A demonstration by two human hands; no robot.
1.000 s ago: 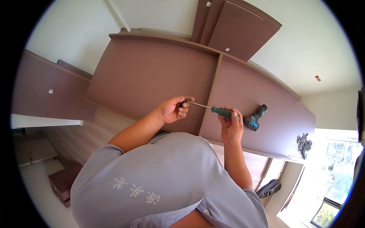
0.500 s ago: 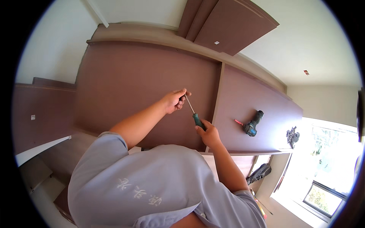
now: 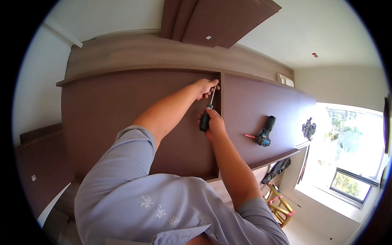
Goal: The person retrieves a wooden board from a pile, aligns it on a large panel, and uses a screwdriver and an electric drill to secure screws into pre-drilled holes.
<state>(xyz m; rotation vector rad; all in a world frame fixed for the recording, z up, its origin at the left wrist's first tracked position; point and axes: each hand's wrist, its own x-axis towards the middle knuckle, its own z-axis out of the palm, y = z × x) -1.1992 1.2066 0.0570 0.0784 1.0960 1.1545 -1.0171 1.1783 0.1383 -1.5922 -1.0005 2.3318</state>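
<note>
A screwdriver with a dark green handle and thin metal shaft points up toward the far rail of a brown cabinet. My right hand is wrapped round its handle. My left hand is closed at the shaft's tip, its thumb and fingers pinched together; anything small between them is hidden. Both hands are over the left compartment, beside the upright divider and near its far end.
In the right compartment lies a cordless drill with a red bit, and a pile of dark hardware beyond it. Brown panels lean at the back. A yellow stepladder and a black bag are at lower right.
Both hands and the screwdriver have moved from the middle of the left compartment to the divider's far corner. The shaft now stands steeper. The view has shifted.
</note>
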